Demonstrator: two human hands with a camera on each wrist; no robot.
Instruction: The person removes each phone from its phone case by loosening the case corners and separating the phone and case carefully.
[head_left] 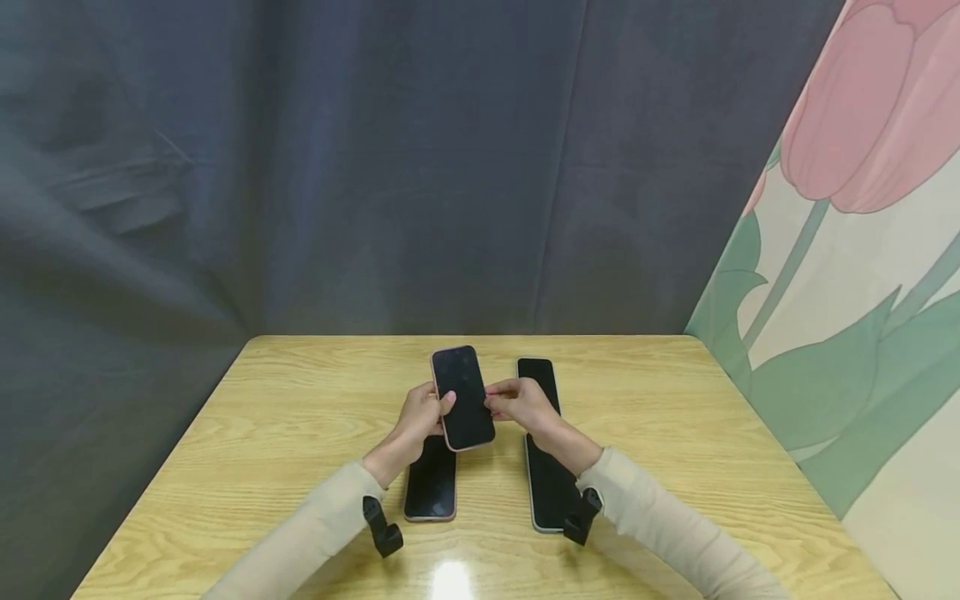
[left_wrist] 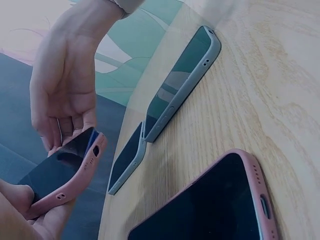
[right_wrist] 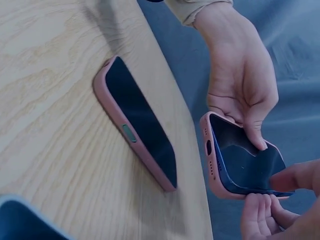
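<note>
Aloft; phone [head_left: 467,400] between left hand [head_left: 419,413] and right [head_left: 527,406]

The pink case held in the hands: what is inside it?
A dark-screened phone with a blue edge sits in the pink case, raised above the rim at one corner. The phone's back and the case's inner floor are covered.

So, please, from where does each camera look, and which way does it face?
Head: on the head, facing forward and down at the held phone, table and curtain; left hand, right hand and sleeves show.
Left wrist: on that wrist, facing the held phone; left fingers at lower left, right hand above.
Right wrist: on that wrist, facing the held phone; right fingers at lower right, left hand above.
Both wrist views share the held phone and both hands.
</note>
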